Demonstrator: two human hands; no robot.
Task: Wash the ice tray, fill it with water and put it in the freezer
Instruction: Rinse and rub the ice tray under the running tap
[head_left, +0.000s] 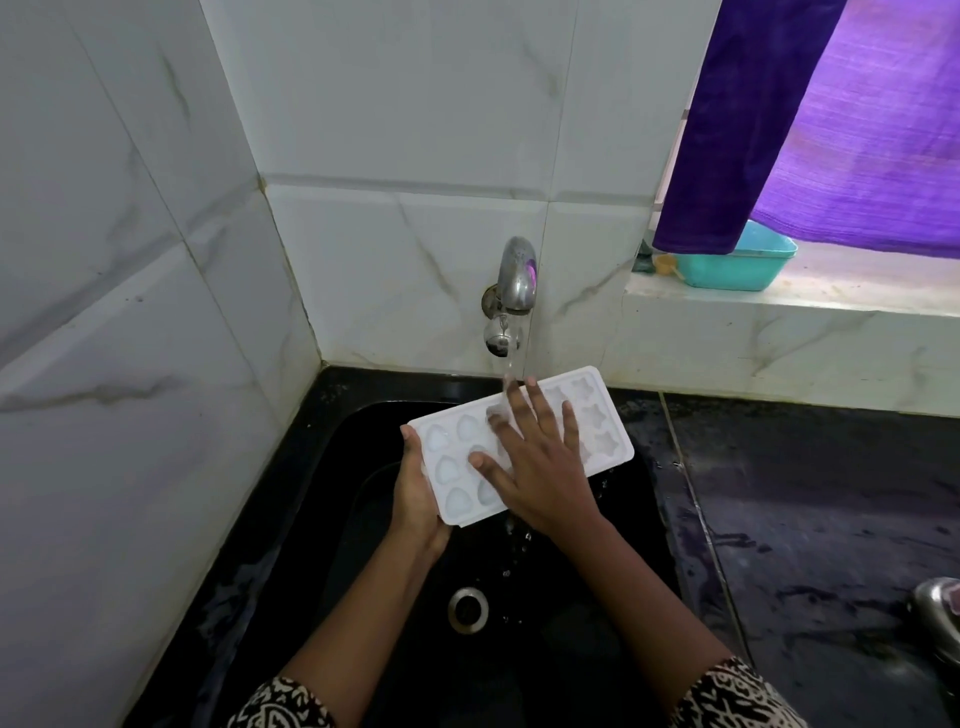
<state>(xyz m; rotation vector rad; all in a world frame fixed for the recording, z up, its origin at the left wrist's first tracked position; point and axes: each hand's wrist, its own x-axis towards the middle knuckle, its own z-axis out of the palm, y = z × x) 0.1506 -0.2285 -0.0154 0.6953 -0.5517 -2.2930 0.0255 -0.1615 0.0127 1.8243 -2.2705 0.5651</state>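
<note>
A white plastic ice tray with heart and star moulds is held over the black sink, tilted under the steel wall tap. Water runs from the tap onto the tray's middle and drips off its near edge. My left hand grips the tray's left end from below. My right hand lies flat on the tray's top with fingers spread, covering the middle moulds.
The sink drain lies below the tray. White marble tiles close in the left and back. A wet black counter runs right, with a steel vessel at its edge. A teal basin and a purple curtain occupy the window ledge.
</note>
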